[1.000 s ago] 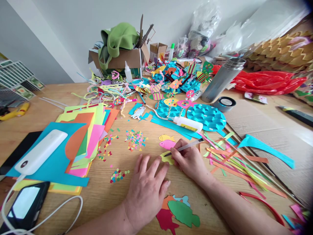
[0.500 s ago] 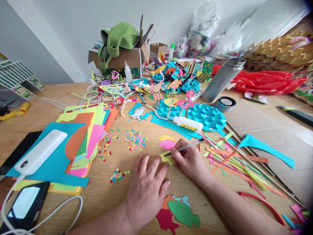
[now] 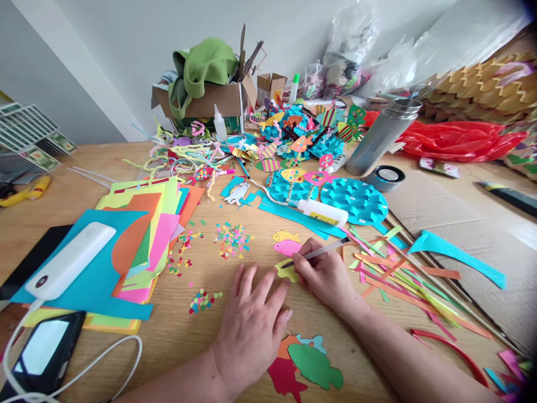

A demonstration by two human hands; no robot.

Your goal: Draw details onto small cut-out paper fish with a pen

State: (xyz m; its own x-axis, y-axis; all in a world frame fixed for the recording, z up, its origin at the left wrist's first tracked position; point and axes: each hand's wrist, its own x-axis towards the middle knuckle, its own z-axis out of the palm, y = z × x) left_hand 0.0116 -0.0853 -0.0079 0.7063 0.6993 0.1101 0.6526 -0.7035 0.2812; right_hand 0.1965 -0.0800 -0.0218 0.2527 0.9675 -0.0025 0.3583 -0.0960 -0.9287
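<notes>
A pen (image 3: 323, 249) is pinched in my right hand (image 3: 327, 277), its tip on a yellow-green paper fish (image 3: 286, 271) lying flat on the table. My left hand (image 3: 255, 308) rests palm down with fingers spread, fingertips at the lower left edge of that fish. Just beyond it lie a pink paper fish (image 3: 287, 247) and a yellow paper fish (image 3: 285, 236). Closer to me, below my hands, is a small pile with a green paper fish (image 3: 314, 365), a red paper fish (image 3: 285, 376), and orange and light blue pieces partly covered.
Confetti bits (image 3: 234, 239) and paper dots (image 3: 202, 301) lie left of my hands. Coloured paper sheets (image 3: 168, 224) carry a white power bank (image 3: 71, 260). Paper strips (image 3: 403, 274) lie right; a glue bottle (image 3: 323, 212), blue discs (image 3: 354, 200) and a steel flask (image 3: 380, 137) stand beyond.
</notes>
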